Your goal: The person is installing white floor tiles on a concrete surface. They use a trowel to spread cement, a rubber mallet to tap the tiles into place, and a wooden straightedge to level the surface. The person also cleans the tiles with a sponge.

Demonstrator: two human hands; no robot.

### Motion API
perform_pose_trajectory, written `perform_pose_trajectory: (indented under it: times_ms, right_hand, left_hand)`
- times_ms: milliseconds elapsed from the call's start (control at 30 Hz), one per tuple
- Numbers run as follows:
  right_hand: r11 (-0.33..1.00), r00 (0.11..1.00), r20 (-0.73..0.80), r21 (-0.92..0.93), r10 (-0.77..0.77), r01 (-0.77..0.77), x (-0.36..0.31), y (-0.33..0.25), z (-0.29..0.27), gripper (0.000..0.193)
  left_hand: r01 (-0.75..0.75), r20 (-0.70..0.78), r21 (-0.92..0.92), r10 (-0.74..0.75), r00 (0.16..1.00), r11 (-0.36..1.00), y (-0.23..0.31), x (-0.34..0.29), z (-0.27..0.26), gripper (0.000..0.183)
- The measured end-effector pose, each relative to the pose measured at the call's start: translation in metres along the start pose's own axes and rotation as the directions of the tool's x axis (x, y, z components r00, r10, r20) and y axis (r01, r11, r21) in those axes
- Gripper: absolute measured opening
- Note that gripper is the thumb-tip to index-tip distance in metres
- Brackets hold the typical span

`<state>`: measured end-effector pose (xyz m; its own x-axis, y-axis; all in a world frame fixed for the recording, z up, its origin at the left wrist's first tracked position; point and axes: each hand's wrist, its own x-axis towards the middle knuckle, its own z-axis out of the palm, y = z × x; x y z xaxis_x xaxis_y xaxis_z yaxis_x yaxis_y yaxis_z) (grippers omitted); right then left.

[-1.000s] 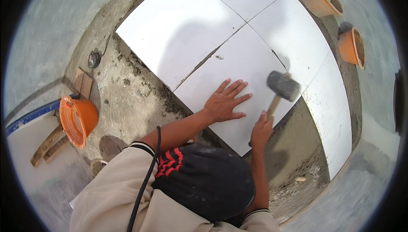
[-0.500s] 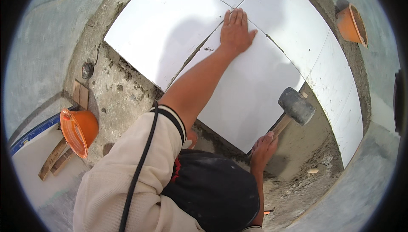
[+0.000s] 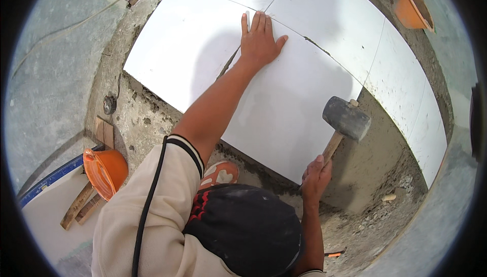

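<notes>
Where the near tile (image 3: 289,109) is laid: centre of the frame, white and flat, with white neighbouring tiles (image 3: 187,43) above it and bare mortar (image 3: 378,163) at its lower right.
Tile handling: judged heavy, stiff and brittle — the smooth face is likely slippery, so it is best taken by two opposite edges, with the corners spared.
Left hand (image 3: 257,43): laid palm down with fingers splayed, across the joint by the tile's upper corner.
Right hand (image 3: 315,179): wrapped around the wooden handle (image 3: 332,147), right of centre.
Mallet (image 3: 347,119): dark-headed, held by the tile's right corner — whether the tile is touched cannot be told.
Lower left: an orange bucket (image 3: 105,172) is set beside a blue bar (image 3: 53,179).
Upper right: a second bucket (image 3: 411,5) is stood near the wall.
</notes>
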<state>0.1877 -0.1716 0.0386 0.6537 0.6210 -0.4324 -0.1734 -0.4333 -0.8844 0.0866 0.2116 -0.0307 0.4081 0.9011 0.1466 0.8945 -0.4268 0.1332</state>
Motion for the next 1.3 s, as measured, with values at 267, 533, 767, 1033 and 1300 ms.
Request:
perform_pose_trajectory:
  times_ms: [267, 533, 767, 1033, 1300]
  right_hand:
    - [1.0, 1.0, -0.012, 0.004, -0.012, 0.012, 0.0, 0.006, -0.012, 0.032]
    - [0.999, 0.994, -0.106, 0.035, -0.005, 0.009, -0.016, 0.026, -0.004, 0.036]
    - [0.998, 0.999, -0.017, -0.054, -0.037, 0.036, -0.042, 0.026, -0.004, 0.045]
    - [0.998, 0.997, -0.065, -0.045, -0.048, 0.045, -0.044, 0.031, -0.012, 0.043]
    - [0.994, 0.997, -0.06, -0.107, -0.038, 0.031, -0.04, 0.035, 0.002, 0.038]
  left_hand:
    - [-0.06, 0.045, -0.003, 0.06, 0.997, 0.998, 0.0, -0.021, -0.013, 0.078]
    - [-0.509, 0.067, -0.168, 0.525, 0.849, 0.844, 0.101, -0.075, 0.001, 0.062]
    - [-0.709, 0.061, -0.079, 0.713, 0.698, 0.701, 0.217, -0.024, 0.03, 0.059]
    - [-0.739, 0.112, -0.069, 0.741, 0.662, 0.671, 0.239, -0.025, 0.029, 0.058]
    - [-0.666, 0.103, -0.058, 0.668, 0.737, 0.743, 0.183, -0.055, 0.028, 0.058]
